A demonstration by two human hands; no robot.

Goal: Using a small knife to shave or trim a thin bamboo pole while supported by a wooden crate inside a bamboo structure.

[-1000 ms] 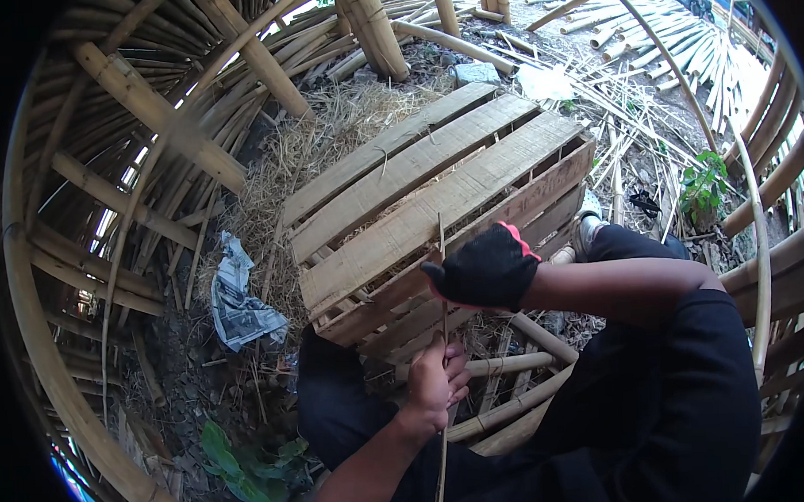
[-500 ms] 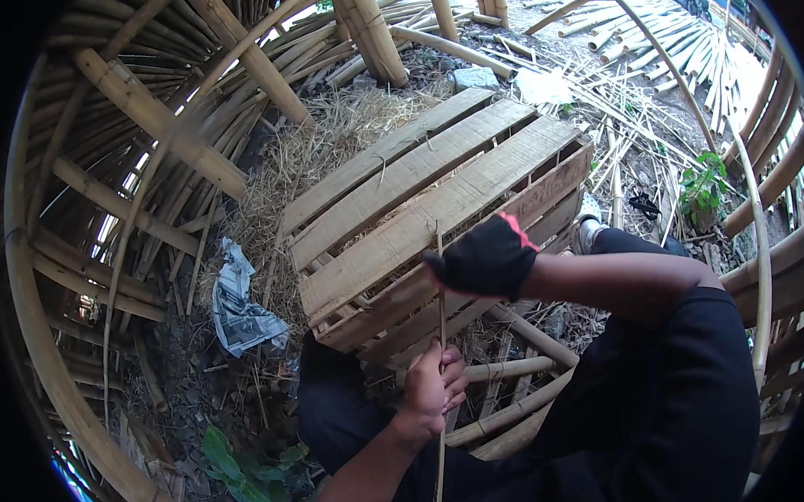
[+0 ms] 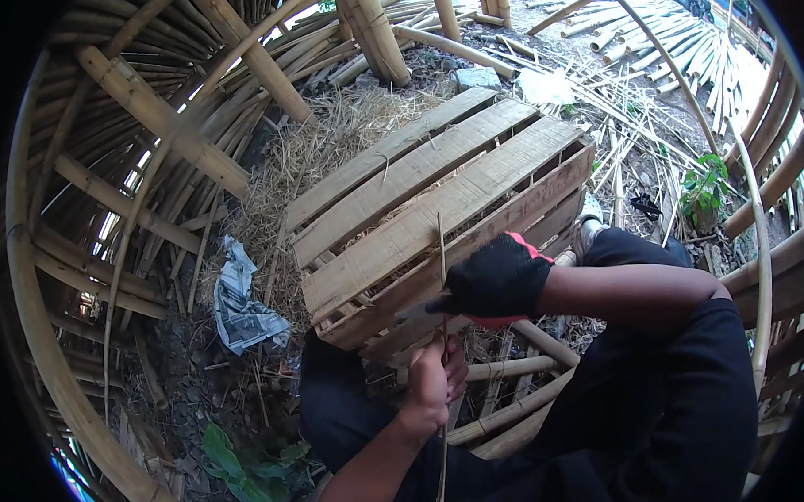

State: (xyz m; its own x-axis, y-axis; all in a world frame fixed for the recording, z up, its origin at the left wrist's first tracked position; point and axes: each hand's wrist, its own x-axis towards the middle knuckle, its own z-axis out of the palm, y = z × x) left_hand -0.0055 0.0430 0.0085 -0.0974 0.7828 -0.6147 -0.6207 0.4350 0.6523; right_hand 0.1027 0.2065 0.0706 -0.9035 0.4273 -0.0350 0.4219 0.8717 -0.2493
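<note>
A thin bamboo strip (image 3: 441, 241) stands nearly upright in front of me, its lower end reaching down to my lap. Bare and closed, my left hand (image 3: 433, 383) grips it below its middle. My right hand (image 3: 496, 279), in a black glove with red trim, is closed just above the left, against the strip. From that fist a blurred grey knife blade (image 3: 415, 312) juts left across the strip; its handle is hidden in the glove. Directly beyond both hands sits a slatted wooden crate (image 3: 419, 233).
Dry straw (image 3: 328, 156) lies around the crate's far side, with crumpled newspaper (image 3: 244, 301) to its left. Bamboo poles (image 3: 163, 127) form a frame at left. A leafy plant (image 3: 241, 469) grows low left. Cut bamboo pieces (image 3: 678, 47) are spread at far right.
My right hand has slid down the strip toward me, closer to my left hand. The left hand still grips the strip and has shifted only slightly.
</note>
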